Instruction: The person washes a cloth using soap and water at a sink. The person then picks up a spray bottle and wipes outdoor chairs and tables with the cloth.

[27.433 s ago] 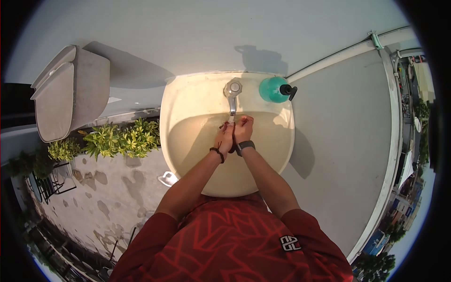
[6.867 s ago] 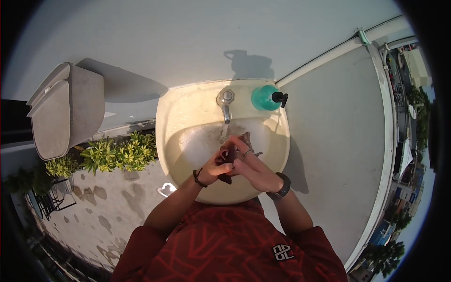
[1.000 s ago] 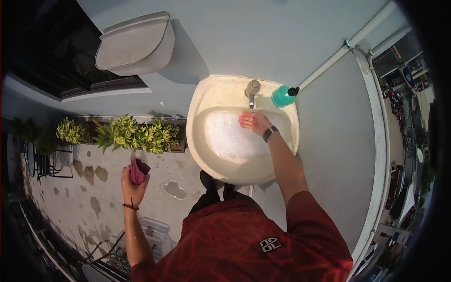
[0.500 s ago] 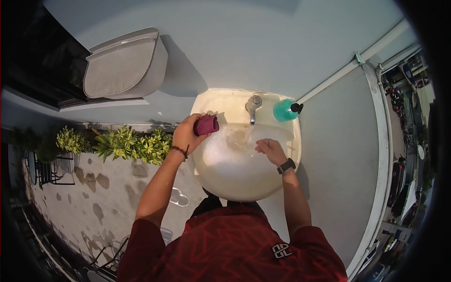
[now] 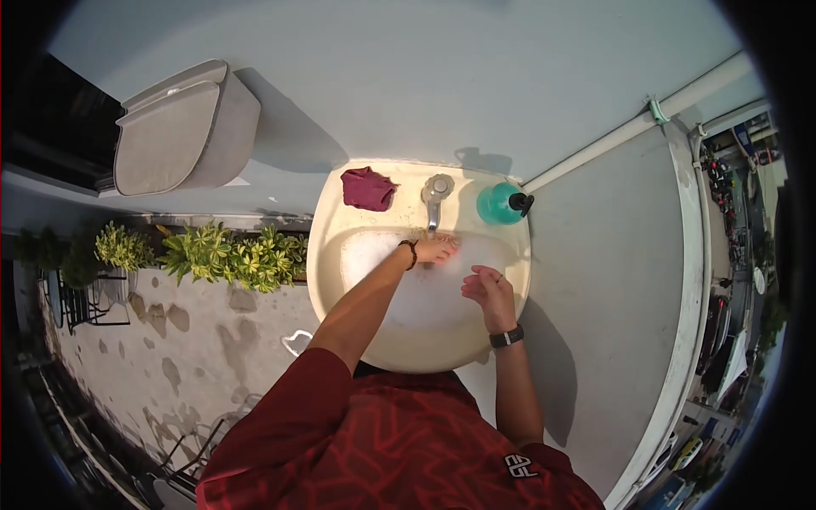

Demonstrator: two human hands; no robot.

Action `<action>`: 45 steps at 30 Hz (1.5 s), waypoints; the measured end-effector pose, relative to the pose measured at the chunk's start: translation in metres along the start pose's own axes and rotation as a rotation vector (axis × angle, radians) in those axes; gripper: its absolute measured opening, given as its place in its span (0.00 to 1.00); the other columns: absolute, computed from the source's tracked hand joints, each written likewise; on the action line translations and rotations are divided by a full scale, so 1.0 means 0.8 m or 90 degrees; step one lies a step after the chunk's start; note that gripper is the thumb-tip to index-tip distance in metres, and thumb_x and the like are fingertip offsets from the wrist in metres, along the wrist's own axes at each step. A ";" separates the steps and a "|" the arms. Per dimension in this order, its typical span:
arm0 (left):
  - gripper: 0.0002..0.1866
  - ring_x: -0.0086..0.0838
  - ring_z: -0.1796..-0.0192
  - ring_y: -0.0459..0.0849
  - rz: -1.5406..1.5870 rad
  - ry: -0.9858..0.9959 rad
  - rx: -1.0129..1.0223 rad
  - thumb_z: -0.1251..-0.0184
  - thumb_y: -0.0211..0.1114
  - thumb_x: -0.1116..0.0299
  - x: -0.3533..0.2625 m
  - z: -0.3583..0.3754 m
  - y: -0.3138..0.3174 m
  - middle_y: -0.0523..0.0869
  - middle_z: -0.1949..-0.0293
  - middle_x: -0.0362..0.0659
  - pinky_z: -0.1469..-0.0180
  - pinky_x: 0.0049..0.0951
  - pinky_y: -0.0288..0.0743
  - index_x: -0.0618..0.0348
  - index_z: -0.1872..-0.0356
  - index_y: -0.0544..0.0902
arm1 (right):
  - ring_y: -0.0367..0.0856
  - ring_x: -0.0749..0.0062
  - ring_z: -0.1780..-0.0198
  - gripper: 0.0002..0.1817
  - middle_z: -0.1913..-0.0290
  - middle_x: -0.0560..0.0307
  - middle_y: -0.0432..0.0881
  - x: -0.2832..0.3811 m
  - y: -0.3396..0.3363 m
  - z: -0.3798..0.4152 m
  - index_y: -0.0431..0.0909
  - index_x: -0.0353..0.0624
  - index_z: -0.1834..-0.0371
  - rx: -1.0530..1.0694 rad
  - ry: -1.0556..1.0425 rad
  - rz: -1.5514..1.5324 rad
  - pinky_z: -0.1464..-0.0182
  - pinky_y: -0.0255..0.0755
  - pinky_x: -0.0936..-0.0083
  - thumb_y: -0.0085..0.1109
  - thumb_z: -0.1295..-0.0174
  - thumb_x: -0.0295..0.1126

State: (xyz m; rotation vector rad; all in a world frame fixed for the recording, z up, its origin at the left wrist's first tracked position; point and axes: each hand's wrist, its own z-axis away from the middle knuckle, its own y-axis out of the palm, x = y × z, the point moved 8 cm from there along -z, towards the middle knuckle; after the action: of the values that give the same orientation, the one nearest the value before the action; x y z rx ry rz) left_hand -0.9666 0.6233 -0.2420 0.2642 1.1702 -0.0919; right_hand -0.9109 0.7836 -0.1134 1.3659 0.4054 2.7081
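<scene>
A cream washbasin [image 5: 327, 280] filled with white soap foam [image 5: 408, 306] stands in front of me. My left hand [image 5: 434, 250], with a beaded bracelet at its wrist, is at the foam just below the metal tap [image 5: 436, 194]. Its fingers look stretched out, with nothing seen in them; the tips are partly lost in foam and water. Over the basin's right side hovers my right hand [image 5: 490, 297], a dark watch on its wrist, fingers loosely extended and holding nothing. A crumpled maroon cloth [image 5: 368, 189] lies on the ledge left of the tap.
A green soap bottle [image 5: 497, 204] with a black pump stands on the ledge's right end. On the wall at upper left hangs a grey lidded box [image 5: 183, 132]. Leafy plants [image 5: 234, 257] grow along the wall's foot. A white pipe [image 5: 595, 144] runs at the right.
The maroon cloth has left my left hand and now lies on the basin ledge. That hand has moved right and down under the tap. My right hand has shifted slightly toward me.
</scene>
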 end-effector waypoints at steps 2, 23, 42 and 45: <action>0.14 0.40 0.65 0.81 -0.013 0.312 0.078 0.38 0.60 0.64 0.014 -0.024 0.010 0.85 0.64 0.45 0.57 0.31 0.76 0.59 0.54 0.81 | 0.81 0.69 0.67 0.13 0.66 0.53 0.82 -0.005 0.012 -0.007 0.75 0.36 0.51 0.029 0.044 -0.025 0.59 0.77 0.77 0.51 0.33 0.33; 0.11 0.41 0.66 0.78 -0.447 0.282 -0.596 0.47 0.64 0.70 -0.206 0.396 -0.194 0.80 0.67 0.47 0.61 0.34 0.72 0.61 0.64 0.76 | 0.75 0.54 0.48 0.24 0.44 0.46 0.75 0.124 0.211 -0.139 0.73 0.36 0.44 0.385 -0.593 0.984 0.45 0.70 0.67 0.57 0.49 0.22; 0.22 0.32 0.59 0.79 -0.394 0.238 -1.095 0.41 0.69 0.61 -0.040 1.164 -0.084 0.83 0.62 0.44 0.54 0.33 0.72 0.63 0.49 0.78 | 0.82 0.64 0.53 0.23 0.48 0.49 0.79 -0.496 0.664 0.516 0.69 0.43 0.38 0.934 0.676 0.255 0.59 0.79 0.72 0.45 0.28 0.46; 0.19 0.35 0.55 0.80 -0.383 0.319 -1.098 0.37 0.67 0.61 -0.080 1.265 -0.068 0.84 0.59 0.43 0.49 0.38 0.72 0.58 0.49 0.79 | 0.85 0.69 0.65 0.15 0.62 0.52 0.84 -0.544 0.724 0.477 0.75 0.37 0.51 0.797 0.578 0.341 0.68 0.78 0.81 0.48 0.29 0.38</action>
State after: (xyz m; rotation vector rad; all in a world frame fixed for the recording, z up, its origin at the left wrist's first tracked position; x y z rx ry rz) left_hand -0.0956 0.3110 0.1753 -1.6587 1.3946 0.4853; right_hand -0.3185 0.2188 -0.0791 0.0061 2.3501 3.4287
